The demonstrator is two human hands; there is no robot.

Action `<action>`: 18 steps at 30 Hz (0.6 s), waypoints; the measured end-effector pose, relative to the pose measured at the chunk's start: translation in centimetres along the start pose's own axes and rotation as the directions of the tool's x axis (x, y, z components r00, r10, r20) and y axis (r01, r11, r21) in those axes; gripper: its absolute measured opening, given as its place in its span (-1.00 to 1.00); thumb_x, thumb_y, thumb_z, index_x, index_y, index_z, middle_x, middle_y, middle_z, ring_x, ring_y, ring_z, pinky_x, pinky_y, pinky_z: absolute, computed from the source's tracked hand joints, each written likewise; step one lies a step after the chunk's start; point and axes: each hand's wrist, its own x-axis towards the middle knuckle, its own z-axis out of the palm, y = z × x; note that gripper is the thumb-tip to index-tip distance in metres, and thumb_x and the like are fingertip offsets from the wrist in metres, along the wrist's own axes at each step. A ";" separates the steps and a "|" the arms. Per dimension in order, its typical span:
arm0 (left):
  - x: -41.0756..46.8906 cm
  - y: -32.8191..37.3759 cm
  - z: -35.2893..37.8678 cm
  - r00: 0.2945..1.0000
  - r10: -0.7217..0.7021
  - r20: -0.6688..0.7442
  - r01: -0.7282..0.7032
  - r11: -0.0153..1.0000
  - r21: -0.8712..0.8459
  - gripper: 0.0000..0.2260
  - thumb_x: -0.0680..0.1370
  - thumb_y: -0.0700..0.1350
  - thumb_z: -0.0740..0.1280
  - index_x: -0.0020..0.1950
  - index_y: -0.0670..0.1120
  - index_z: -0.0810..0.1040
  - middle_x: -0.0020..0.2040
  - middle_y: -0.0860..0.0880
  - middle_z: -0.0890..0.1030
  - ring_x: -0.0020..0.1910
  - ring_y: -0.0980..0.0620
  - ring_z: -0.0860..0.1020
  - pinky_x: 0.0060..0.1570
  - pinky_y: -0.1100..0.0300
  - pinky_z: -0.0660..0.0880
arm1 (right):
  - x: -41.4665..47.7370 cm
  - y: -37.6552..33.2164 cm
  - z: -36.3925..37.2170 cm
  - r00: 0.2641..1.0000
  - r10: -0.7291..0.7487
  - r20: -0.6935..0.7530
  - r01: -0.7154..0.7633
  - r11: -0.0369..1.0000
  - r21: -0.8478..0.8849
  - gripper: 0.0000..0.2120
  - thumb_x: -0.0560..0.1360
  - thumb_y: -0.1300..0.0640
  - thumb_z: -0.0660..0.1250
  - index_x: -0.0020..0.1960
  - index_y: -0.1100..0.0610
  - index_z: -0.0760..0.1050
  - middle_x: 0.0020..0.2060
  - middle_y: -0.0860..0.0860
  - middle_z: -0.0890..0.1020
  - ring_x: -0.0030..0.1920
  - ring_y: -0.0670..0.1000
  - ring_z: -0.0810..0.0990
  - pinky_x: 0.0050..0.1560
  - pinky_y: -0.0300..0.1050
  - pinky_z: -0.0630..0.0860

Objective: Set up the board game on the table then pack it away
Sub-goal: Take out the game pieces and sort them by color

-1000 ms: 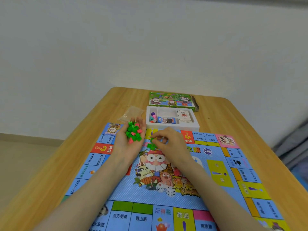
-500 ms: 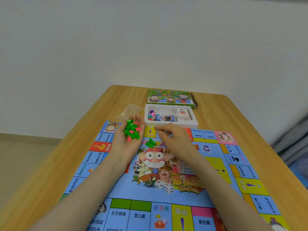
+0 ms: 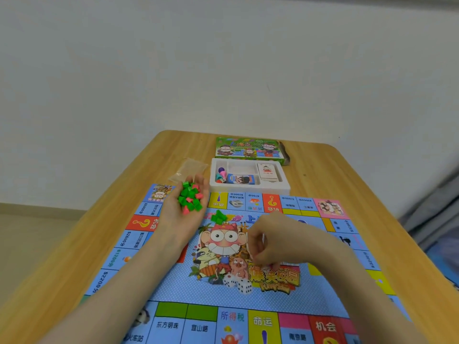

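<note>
My left hand [image 3: 182, 214] lies palm up over the far left part of the game board [image 3: 173, 281], and a heap of green and pink house pieces [image 3: 190, 198] rests in its palm. A small pile of green pieces [image 3: 219, 217] sits on the board just right of that hand. My right hand [image 3: 275, 242] is over the board's middle, knuckles up, fingers curled down and pinching at a pink piece that is mostly hidden under them. Two white dice [image 3: 237, 284] lie on the cartoon picture nearer to me.
Just beyond the board, a white foam tray [image 3: 283, 188] holds pawns and card packs. Behind it lies the green box lid [image 3: 248, 147]. An empty clear plastic bag [image 3: 187, 170] lies left of the tray. Bare wooden table [image 3: 347, 175] flanks the board.
My right hand has left the green pile and come back toward me to the board's middle, its fingers now curled down. My left hand has kept its heap and barely moved.
</note>
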 end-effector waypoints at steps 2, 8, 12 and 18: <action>0.1 0.0 0.0 1.000 0.002 -0.007 -0.002 1.000 0.002 -0.82 0.62 -0.16 0.20 0.01 -0.24 0.54 -0.02 -0.17 0.61 -0.01 -0.04 0.61 -0.09 0.03 0.61 | -0.2 0.6 -0.3 0.997 0.015 -0.078 -0.018 0.999 -0.041 -0.82 0.44 0.29 0.37 -0.29 0.08 0.51 -0.38 -0.06 0.57 -0.44 -0.17 0.53 -0.30 -0.31 0.54; -0.9 -1.0 0.5 0.999 -0.026 -0.026 0.026 1.000 0.000 -0.83 0.61 -0.19 0.23 -0.05 -0.26 0.56 -0.07 -0.19 0.61 -0.01 -0.04 0.60 0.02 0.05 0.56 | -0.2 4.0 -1.5 0.856 0.153 -0.494 -0.041 0.972 0.230 -0.72 0.41 0.37 0.36 -0.34 0.03 0.51 -0.45 -0.12 0.54 -0.46 -0.26 0.49 -0.38 -0.47 0.40; -1.6 -1.6 0.4 0.995 -0.096 -0.011 0.096 0.995 0.004 -0.87 0.56 -0.23 0.25 -0.01 -0.25 0.55 -0.06 -0.18 0.61 0.06 -0.01 0.59 0.09 0.06 0.55 | 0.0 4.9 -1.4 0.823 0.201 -0.531 -0.057 0.960 0.275 -0.74 0.41 0.40 0.35 -0.30 0.07 0.54 -0.41 -0.06 0.57 -0.40 -0.17 0.54 -0.38 -0.45 0.43; -2.3 -2.2 0.5 0.991 -0.128 -0.032 0.129 0.991 0.041 -0.83 0.57 -0.25 0.21 0.08 -0.27 0.53 0.00 -0.25 0.62 -0.01 -0.13 0.63 0.10 0.00 0.54 | 0.4 4.7 -0.7 0.844 0.141 -0.518 -0.058 0.983 0.173 -0.92 0.45 0.29 0.37 -0.14 0.14 0.60 -0.31 -0.12 0.52 -0.28 -0.19 0.46 -0.29 -0.52 0.36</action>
